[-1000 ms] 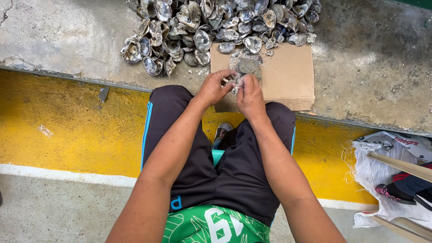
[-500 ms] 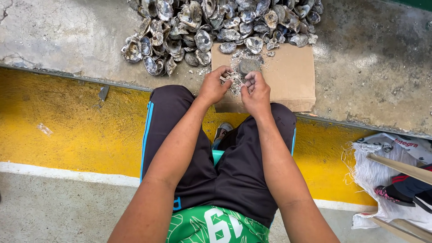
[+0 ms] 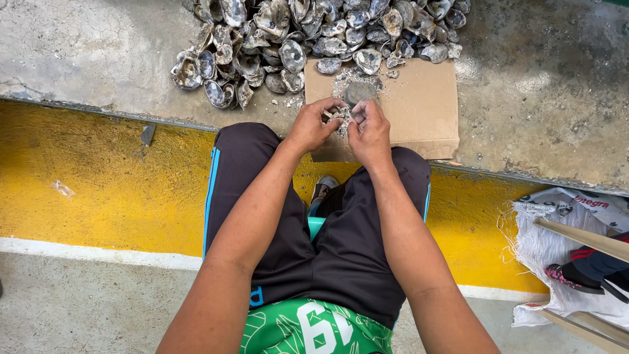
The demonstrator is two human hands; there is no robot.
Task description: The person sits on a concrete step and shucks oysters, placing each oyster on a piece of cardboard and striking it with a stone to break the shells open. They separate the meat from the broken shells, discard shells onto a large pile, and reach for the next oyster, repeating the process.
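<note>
The left hand (image 3: 313,126) and the right hand (image 3: 369,129) are both pinching one small grey oyster shell (image 3: 340,115) between them, holding it up over the piece of cardboard (image 3: 419,108), likely so the crumbs are falling there. A flat grey stone (image 3: 360,92) is lying on the cardboard, just past the fingers. Behind it a big pile of oyster shells (image 3: 308,39) is sitting close by on the concrete floor (image 3: 78,52). The person is sitting over a yellow painted strip (image 3: 98,177). A white sack (image 3: 557,242) is lying to the right.
</note>
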